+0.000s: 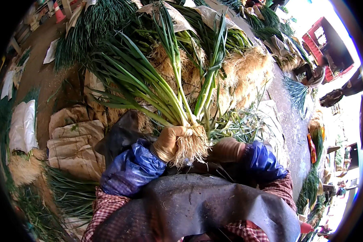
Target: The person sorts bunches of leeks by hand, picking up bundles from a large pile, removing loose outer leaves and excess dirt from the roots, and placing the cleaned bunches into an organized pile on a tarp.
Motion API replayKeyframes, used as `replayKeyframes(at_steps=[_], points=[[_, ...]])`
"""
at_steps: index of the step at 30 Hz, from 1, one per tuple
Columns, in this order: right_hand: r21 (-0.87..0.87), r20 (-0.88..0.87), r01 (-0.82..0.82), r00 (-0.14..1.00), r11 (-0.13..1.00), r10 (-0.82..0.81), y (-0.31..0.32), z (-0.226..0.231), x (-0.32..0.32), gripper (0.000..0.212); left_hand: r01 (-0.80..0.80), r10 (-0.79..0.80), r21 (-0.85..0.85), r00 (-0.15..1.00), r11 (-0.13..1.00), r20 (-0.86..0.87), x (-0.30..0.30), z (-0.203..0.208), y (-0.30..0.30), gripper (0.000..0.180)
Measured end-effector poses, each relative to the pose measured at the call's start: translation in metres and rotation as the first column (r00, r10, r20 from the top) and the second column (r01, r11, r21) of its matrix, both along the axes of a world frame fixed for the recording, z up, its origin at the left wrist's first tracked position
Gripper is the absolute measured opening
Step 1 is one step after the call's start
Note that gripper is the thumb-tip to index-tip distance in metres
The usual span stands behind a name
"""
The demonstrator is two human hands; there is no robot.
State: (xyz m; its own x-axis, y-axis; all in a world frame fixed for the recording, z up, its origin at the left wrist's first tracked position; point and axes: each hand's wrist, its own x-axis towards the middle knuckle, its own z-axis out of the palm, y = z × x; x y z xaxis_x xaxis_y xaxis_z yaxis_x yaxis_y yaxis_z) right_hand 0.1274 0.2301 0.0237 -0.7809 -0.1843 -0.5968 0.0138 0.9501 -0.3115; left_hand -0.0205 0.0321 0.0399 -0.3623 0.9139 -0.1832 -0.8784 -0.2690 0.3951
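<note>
My left hand (pixel 170 142), in a tan work glove, is closed around the white lower stems of a bunch of green onions (pixel 165 94). Their long green leaves fan up and to the left, with a few stalks leaning right. Below the glove hangs a tangle of pale roots (pixel 192 145). Just right of these roots is my right hand (pixel 226 150), also gloved; its fingers are blurred and partly hidden, so I cannot make out their grip. Blue plastic sleeve covers (pixel 135 165) wrap both forearms. A dark apron (pixel 189 205) covers my lap.
Ahead lies a large heap of green onions with roots (pixel 246 76) facing me, partly under sacking (pixel 171 16). Loose leaf trimmings (pixel 240 127) lie to its right. Folded brown sacks (pixel 76 141) rest at left. Farther right are more onion piles, a person (pixel 316 74) and a red vehicle (pixel 326 48).
</note>
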Motion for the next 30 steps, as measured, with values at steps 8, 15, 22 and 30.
replayKeyframes(at_steps=[8,15,22,30], points=[[-0.347,-0.757,0.411,0.408,0.843,-0.51,0.032,0.062,-0.013,0.05,0.085,-0.092,-0.138,0.995,0.987,-0.047,0.0,-0.007,0.004,0.037],[-0.756,-0.186,0.395,0.635,0.522,-0.75,0.008,0.054,-0.08,0.055,-0.045,-0.056,-0.301,0.946,0.953,-0.32,0.004,-0.027,0.013,0.032],[-0.78,0.238,0.6,0.547,0.177,-0.803,0.017,0.071,-0.055,0.015,-0.05,-0.005,-0.224,0.972,0.973,-0.237,0.008,-0.018,0.011,0.032],[-0.078,-0.508,0.274,0.816,0.959,-0.275,0.01,0.035,-0.002,0.008,0.019,-0.019,0.012,0.999,1.0,-0.039,0.009,-0.005,0.014,0.037]])
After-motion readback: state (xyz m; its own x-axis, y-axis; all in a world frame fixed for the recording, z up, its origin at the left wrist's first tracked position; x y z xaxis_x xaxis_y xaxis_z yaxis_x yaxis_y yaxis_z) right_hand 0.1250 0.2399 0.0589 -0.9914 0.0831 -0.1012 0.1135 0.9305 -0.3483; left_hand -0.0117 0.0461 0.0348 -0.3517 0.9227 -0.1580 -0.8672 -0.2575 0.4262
